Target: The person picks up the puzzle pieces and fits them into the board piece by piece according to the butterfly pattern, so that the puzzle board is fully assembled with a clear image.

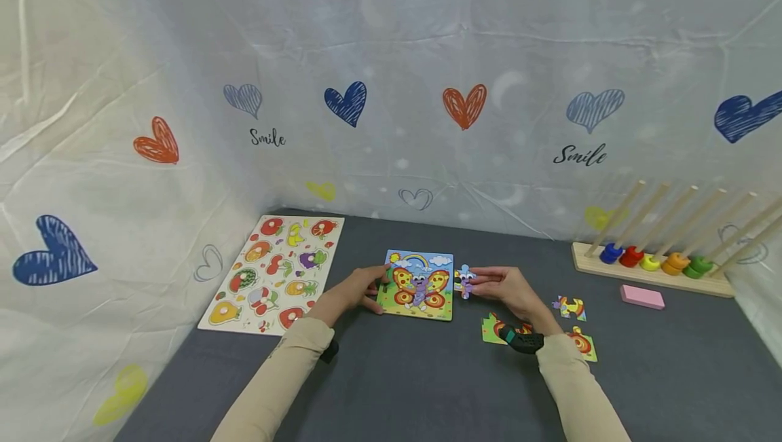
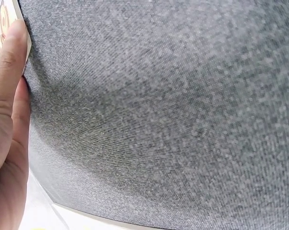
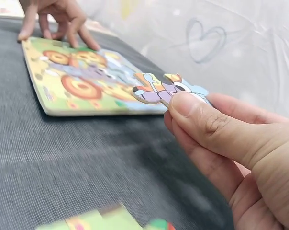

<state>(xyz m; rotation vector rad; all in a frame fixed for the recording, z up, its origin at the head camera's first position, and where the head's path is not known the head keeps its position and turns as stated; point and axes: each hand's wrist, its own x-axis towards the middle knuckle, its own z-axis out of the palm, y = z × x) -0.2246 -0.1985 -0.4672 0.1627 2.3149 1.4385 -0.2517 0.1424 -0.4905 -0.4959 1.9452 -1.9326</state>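
A square butterfly puzzle board (image 1: 421, 286) lies on the dark table, with a rainbow and a purple-bodied butterfly printed on it. My left hand (image 1: 362, 287) holds the board at its left edge, thumb by the near corner and fingers over the side. Just off the board's right edge, my right hand (image 1: 504, 286) pinches a purple and blue puzzle piece (image 3: 159, 91) between thumb and fingers. More pieces lie near the right forearm: a green and red piece (image 1: 491, 328), a rainbow-striped piece (image 1: 573, 308) and a piece with an orange-red wing (image 1: 584, 345).
To the left lies a white fruit puzzle board (image 1: 277, 269). At the back right stands a wooden peg stand (image 1: 654, 269) with coloured rings and tall rods. A pink block (image 1: 642, 297) sits before it. A white curtain (image 1: 391, 55) with printed hearts borders the table.
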